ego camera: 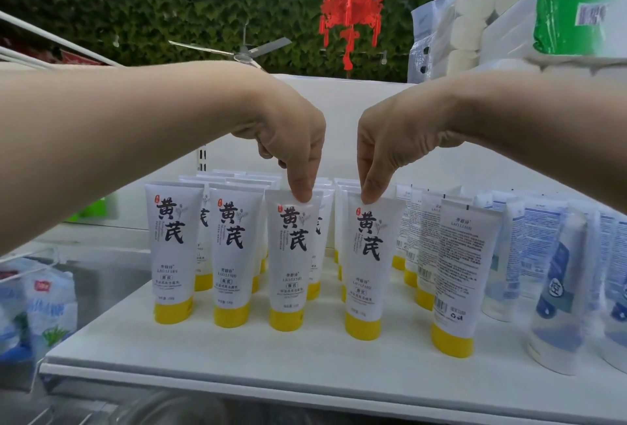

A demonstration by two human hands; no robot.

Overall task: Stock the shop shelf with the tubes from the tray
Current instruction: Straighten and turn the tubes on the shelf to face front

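Lower left of the frame: blue-and-white bags (pixel 51 302) are lying below shelf level, their print too blurred to read. The white shelf (pixel 237 356) is carrying rows of white tubes standing on yellow caps.

At centre left, two front tubes (pixel 173 255) are standing untouched and facing forward. They show big black characters 黄芪 with a small red seal mark beside them and "LAO LI SHI" lower down. The finer lines are unreadable.

The left hand (pixel 288 139) is reaching down from above centre. Its thumb and forefinger are pinching the top crimp of the third tube (pixel 293 261), the other fingers curled up. That tube is hanging straight below the fingertips, its cap at the shelf surface; I cannot tell if it touches.

Top centre, a red paper lantern (pixel 353 0) is hanging with gold characters, 福 readable.

Just beside the left hand, the right hand (pixel 390 143) is pinching the top edge of the fourth tube (pixel 368 272) the same way. That tube has the same 黄芪 face and is roughly upright in the front row.

Right of it, reversed tubes (pixel 458 272) are showing back labels: "LAO LI SHI", barcodes, and small text too fine to read. At far right, blue-and-white tubes (pixel 556 289) are blurred. Upper right, packs of white rolls (pixel 458 34) are stacking up beside a green-wrapped pack (pixel 576 10).
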